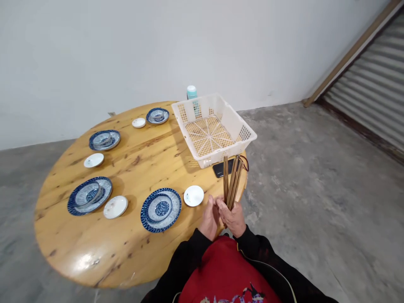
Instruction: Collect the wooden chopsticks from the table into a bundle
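Observation:
My right hand [232,218] is closed round a bundle of brown wooden chopsticks [234,183], which stand nearly upright above the fist. A few sticks lean apart from the others on the bundle's left side. Close against it is my left hand [211,216], its fingers bent in towards the right fingertips at the bundle's lower part. What the left fingers hold, if anything, is hidden. Both hands are over the table's near right edge. Just left of them lies a small white dish [193,196], beside a blue-patterned plate [145,222] with a matching bowl [162,208] on it.
On the round wooden table [135,168], several more plate-and-bowl sets and white dishes lie along the left and far sides. A white plastic basket [244,145] stands at the right, with a black phone [218,170] before it and a turquoise bottle [191,92] behind.

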Motion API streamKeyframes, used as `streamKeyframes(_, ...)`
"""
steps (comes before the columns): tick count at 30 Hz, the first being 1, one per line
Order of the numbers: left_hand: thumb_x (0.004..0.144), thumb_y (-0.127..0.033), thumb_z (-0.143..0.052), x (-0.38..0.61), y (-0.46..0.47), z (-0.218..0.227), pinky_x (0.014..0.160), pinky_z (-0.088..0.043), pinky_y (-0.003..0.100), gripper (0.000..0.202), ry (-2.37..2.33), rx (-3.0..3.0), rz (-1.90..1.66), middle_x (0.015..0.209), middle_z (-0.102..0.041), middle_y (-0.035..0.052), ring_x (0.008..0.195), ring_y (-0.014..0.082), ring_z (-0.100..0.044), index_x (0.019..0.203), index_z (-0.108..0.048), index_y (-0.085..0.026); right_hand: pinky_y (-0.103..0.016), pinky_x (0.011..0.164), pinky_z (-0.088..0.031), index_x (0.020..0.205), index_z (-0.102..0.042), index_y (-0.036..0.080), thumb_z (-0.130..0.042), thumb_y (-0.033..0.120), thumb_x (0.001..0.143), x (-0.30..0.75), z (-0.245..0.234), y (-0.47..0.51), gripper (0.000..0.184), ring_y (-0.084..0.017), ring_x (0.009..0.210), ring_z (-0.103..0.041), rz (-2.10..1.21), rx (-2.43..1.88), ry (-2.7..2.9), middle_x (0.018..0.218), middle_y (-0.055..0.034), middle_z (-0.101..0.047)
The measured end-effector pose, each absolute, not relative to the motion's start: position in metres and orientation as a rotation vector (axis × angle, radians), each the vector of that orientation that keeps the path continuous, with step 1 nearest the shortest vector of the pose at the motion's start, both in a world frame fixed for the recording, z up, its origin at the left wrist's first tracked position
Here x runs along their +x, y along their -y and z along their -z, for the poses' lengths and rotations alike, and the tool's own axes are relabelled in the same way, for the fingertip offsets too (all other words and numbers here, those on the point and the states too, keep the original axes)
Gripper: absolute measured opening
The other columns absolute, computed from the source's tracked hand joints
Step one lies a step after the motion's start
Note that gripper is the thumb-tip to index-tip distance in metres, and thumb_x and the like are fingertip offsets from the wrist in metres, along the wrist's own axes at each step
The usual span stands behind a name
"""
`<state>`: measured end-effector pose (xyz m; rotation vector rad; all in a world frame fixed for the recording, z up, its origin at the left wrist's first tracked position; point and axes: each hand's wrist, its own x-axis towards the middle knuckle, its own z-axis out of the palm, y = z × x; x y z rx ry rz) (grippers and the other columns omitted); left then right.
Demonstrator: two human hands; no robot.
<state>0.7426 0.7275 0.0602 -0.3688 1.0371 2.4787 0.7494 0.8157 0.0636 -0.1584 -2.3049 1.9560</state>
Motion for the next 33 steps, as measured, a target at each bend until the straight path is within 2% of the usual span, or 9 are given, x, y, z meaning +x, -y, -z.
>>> streamKeyframes(2,0.079,-0.065,-0.064,0.733,-0.708,-0.072,0.100,-0.048,0.034,0.059,-1.279,-0.208,-2.587,0.113,-0.069,0.0113,0.114,0.0244,-0.062,0.111,-0.065,-0.016,-0.024,0.053,-0.043,0.083,-0.063,0.016,-0.052,0.050,0.090,0.747,-0.061,-0.809,0.036,-0.014,0.057,-0.054,-1.875,-0.095,2.443,0.062,-0.0015,-0.059)
streamKeyframes(5,0.078,-0.053,-0.072,0.721,-0.689,-0.089,0.094,-0.051,0.031,0.057,-1.588,-0.083,-2.649,0.117,-0.066,0.0100,0.104,0.0198,-0.066,0.120,-0.057,-0.019,-0.025,0.058,-0.042,0.081,-0.059,0.018,-0.051,0.043,0.089,0.750,-0.053,-0.797,0.028,-0.017,0.063,-0.059,-1.546,0.041,2.760,0.067,-0.0036,-0.063)
streamKeyframes(7,0.080,-0.047,-0.072,0.716,-0.685,-0.094,0.075,-0.054,0.026,0.051,-1.690,-0.229,-2.666,0.100,-0.068,0.0059,0.080,0.0139,-0.068,0.118,-0.054,-0.018,-0.026,0.058,-0.041,0.084,-0.057,0.018,-0.050,0.038,0.087,0.754,-0.046,-0.791,0.021,-0.019,0.064,-0.062,-1.222,0.088,2.968,0.068,-0.0050,-0.064)
streamKeyframes(9,0.083,-0.050,-0.067,0.713,-0.686,-0.094,0.054,-0.046,0.020,0.041,-1.680,-0.401,-2.696,0.077,-0.064,0.0000,0.056,0.0084,-0.060,0.104,-0.055,-0.017,-0.027,0.057,-0.039,0.088,-0.056,0.018,-0.049,0.035,0.085,0.759,-0.038,-0.789,0.018,-0.022,0.062,-0.063,-0.948,0.108,3.103,0.068,-0.0065,-0.064)
streamKeyframes(12,0.085,-0.054,-0.062,0.711,-0.689,-0.088,0.041,-0.033,0.017,0.038,-1.580,-0.495,-2.752,0.060,-0.055,-0.0047,0.041,0.0042,-0.043,0.085,-0.054,-0.017,-0.028,0.057,-0.040,0.092,-0.054,0.017,-0.047,0.034,0.087,0.764,-0.029,-0.790,0.019,-0.023,0.062,-0.064,-0.837,0.241,3.152,0.069,-0.0071,-0.064)
streamKeyframes(21,0.087,-0.054,-0.059,0.694,-0.685,-0.087,0.038,-0.026,0.017,0.045,-1.558,-0.802,-2.921,0.050,-0.047,-0.0060,0.038,0.0029,-0.035,0.064,-0.048,-0.017,-0.030,0.068,-0.051,0.124,-0.045,0.015,-0.041,0.029,0.096,0.746,-0.042,-0.788,0.032,-0.023,0.086,-0.066,-0.859,0.697,2.816,0.100,-0.0121,-0.064)
streamKeyframes(28,0.084,-0.051,-0.064,0.676,-0.695,-0.111,0.038,-0.027,0.017,0.044,-1.561,-0.983,-3.046,0.050,-0.046,-0.0067,0.037,0.0032,-0.034,0.064,-0.046,-0.017,-0.028,0.062,-0.044,0.114,-0.044,0.017,-0.038,0.028,0.097,0.703,-0.048,-0.799,0.022,-0.021,0.075,-0.064,-0.937,1.052,2.881,0.089,-0.0081,-0.066)
streamKeyframes(31,0.083,-0.052,-0.067,0.669,-0.696,-0.113,0.046,-0.039,0.018,0.039,-1.632,-0.906,-3.017,0.060,-0.055,-0.0039,0.045,0.0051,-0.046,0.074,-0.052,-0.017,-0.027,0.058,-0.036,0.104,-0.045,0.018,-0.041,0.030,0.097,0.682,-0.055,-0.807,0.014,-0.019,0.066,-0.060,-0.955,1.138,2.973,0.083,-0.0064,-0.065)
streamKeyframes(33,0.083,-0.054,-0.066,0.667,-0.694,-0.110,0.062,-0.050,0.022,0.039,-1.761,-0.780,-2.950,0.082,-0.066,0.0032,0.066,0.0107,-0.062,0.087,-0.059,-0.016,-0.027,0.057,-0.032,0.100,-0.045,0.019,-0.044,0.031,0.097,0.664,-0.065,-0.816,0.013,-0.017,0.061,-0.056,-0.999,1.174,3.017,0.079,-0.0040,-0.064)
